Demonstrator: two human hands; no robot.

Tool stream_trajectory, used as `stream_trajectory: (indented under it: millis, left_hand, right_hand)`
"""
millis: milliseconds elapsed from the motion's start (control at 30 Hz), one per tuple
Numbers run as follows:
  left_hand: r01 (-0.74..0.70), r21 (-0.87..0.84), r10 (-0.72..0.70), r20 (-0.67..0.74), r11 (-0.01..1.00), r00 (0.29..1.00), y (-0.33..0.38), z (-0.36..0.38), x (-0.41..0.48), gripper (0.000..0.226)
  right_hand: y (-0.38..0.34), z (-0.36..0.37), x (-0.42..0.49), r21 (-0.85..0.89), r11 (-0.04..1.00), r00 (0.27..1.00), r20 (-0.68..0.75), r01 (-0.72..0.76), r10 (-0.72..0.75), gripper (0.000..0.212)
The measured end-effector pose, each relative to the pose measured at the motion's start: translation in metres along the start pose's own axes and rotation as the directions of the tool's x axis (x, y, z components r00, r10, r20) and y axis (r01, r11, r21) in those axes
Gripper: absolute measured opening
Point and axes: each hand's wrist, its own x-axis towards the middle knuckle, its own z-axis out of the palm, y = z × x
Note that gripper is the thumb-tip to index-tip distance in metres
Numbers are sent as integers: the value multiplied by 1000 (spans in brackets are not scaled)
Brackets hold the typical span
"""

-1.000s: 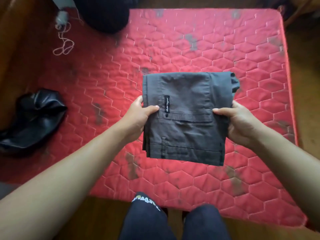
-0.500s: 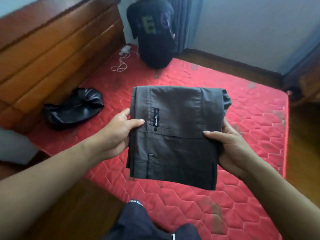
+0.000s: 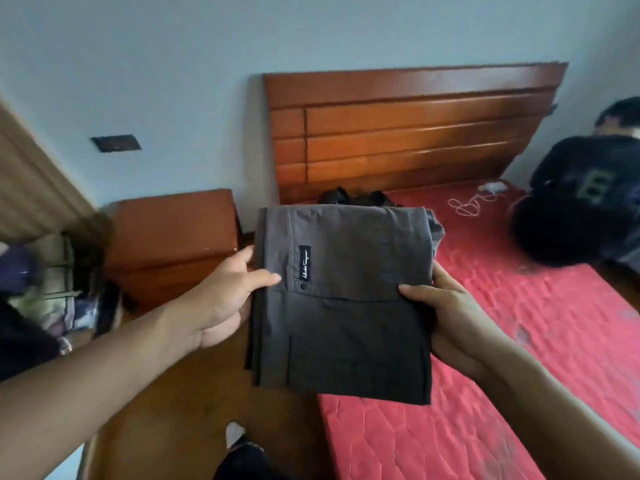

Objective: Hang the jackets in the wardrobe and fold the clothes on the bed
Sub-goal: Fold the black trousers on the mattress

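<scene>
A pair of dark grey trousers (image 3: 346,306), folded into a flat rectangle with a small black label on top, hangs in the air over the left edge of the red mattress (image 3: 519,341). My left hand (image 3: 221,296) grips its left edge, thumb on top. My right hand (image 3: 446,317) grips the right edge the same way. A black leather jacket (image 3: 356,197) lies crumpled at the head of the bed; the trousers hide most of it.
A wooden headboard (image 3: 415,133) stands behind the bed. A wooden nightstand (image 3: 173,244) sits to its left. A person in dark clothes (image 3: 581,202) sits at the bed's right side. A white cable (image 3: 467,206) lies on the mattress. A rack with clothes (image 3: 55,282) is at far left.
My view has swung left, from the bed's middle toward the headboard and nightstand. Both hands carried the folded trousers along, grip unchanged, and they now hang over the bed's left edge.
</scene>
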Motion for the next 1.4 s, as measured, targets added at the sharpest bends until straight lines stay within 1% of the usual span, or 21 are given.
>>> stream_trajectory:
  millis: [33,67,100,200,267,300,367,467,600,667,767,833,900,1033,1067,1133,1200,1267,1333,1400]
  left_hand:
    - [-16,-29,15,-40,999,999,5,-27,-1,95]
    - [-38,-58,33,-86,998,996,10,-54,-1,94]
    - [-59,-77,48,-135,995,990,16,-81,-2,87]
    - [-100,-126,64,-266,987,962,34,-153,-4,79]
    - [-135,-131,82,-350,982,933,44,-201,-4,52]
    - [-141,-133,79,-389,981,918,47,-220,-4,45]
    - [-152,-137,70,-475,979,877,56,-256,-6,43]
    - [-175,-155,57,-568,972,821,66,-299,-9,40]
    - [-178,-173,25,-647,969,762,77,-342,-7,33]
    - [-197,-180,11,-711,964,703,82,-358,-4,30]
    - [-226,-184,-4,-783,957,622,90,-381,5,32]
    - [-256,-201,-23,-826,945,563,96,-395,12,36]
    - [-315,-245,-59,-864,917,500,102,-406,19,39]
    - [-413,-288,-114,-911,864,396,121,-420,29,44]
    - [-431,-290,-124,-920,854,372,124,-425,29,45]
    - [-446,-288,-134,-929,847,345,128,-439,25,48]
    - [-454,-280,-137,-936,846,324,130,-458,19,55]
    - [-470,-269,-129,-942,841,309,130,-481,13,63]
    - [-477,-255,-117,-947,841,300,129,-506,8,71]
    - [-471,-245,-114,-951,847,288,129,-532,4,73]
  right_hand:
    - [3,25,20,-22,1000,999,35,-15,16,52]
    - [7,50,41,-42,999,998,62,-29,32,52]
    - [14,75,62,-60,997,995,87,-47,52,52]
    - [34,149,119,-115,989,981,158,-95,113,52]
    - [46,198,154,-143,982,965,210,-125,154,52]
    - [51,219,167,-160,978,958,232,-133,168,52]
    - [63,261,193,-200,969,944,265,-145,196,52]
    - [78,310,230,-251,953,919,308,-172,247,53]
    - [97,362,287,-347,917,867,375,-197,328,53]
    - [105,390,316,-406,892,830,413,-201,375,49]
    - [111,435,357,-482,855,763,474,-193,440,43]
    - [111,465,383,-510,837,696,529,-198,487,43]
    - [106,496,407,-552,811,618,573,-195,538,44]
    - [103,555,447,-643,743,479,601,-184,639,45]
    - [105,570,455,-666,726,455,601,-169,657,44]
    - [111,598,468,-703,700,422,601,-125,679,44]
    - [121,630,476,-732,674,358,605,-100,711,47]
    - [134,663,482,-747,659,311,609,-81,729,51]
    - [149,695,486,-757,651,294,610,-61,736,50]
    - [166,727,490,-767,639,296,599,-54,744,49]
